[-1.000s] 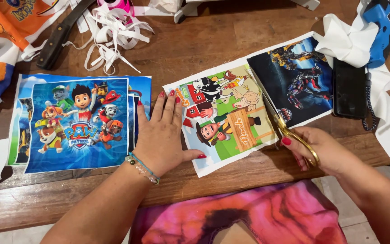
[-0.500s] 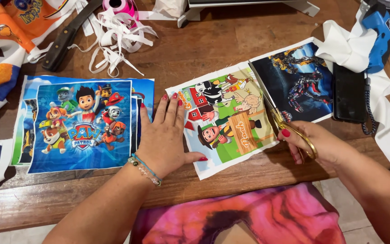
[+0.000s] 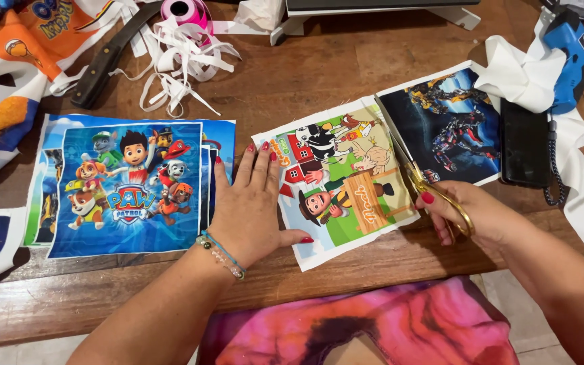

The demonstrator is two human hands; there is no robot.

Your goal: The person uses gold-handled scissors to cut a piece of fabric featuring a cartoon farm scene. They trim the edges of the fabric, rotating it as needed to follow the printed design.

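Observation:
My left hand [image 3: 251,206] lies flat, fingers spread, pressing down the left edge of a printed farm-cartoon fabric panel [image 3: 343,179] on the wooden table [image 3: 319,74]. My right hand [image 3: 471,216] grips gold-handled scissors [image 3: 417,172], whose blades run up the seam between the farm panel and the dark robot-print panel [image 3: 444,128] joined to it on the right.
A stack of blue cartoon-puppy prints [image 3: 126,186] lies left of my left hand. White fabric strips [image 3: 177,57], a pink ribbon spool [image 3: 184,10] and a dark knife [image 3: 106,61] sit at the back. A black phone [image 3: 523,142], a blue tool [image 3: 569,51] and white cloth [image 3: 518,74] lie right.
The scissors have advanced a little further up the seam between the two panels. My left hand stays flat on the farm panel's edge.

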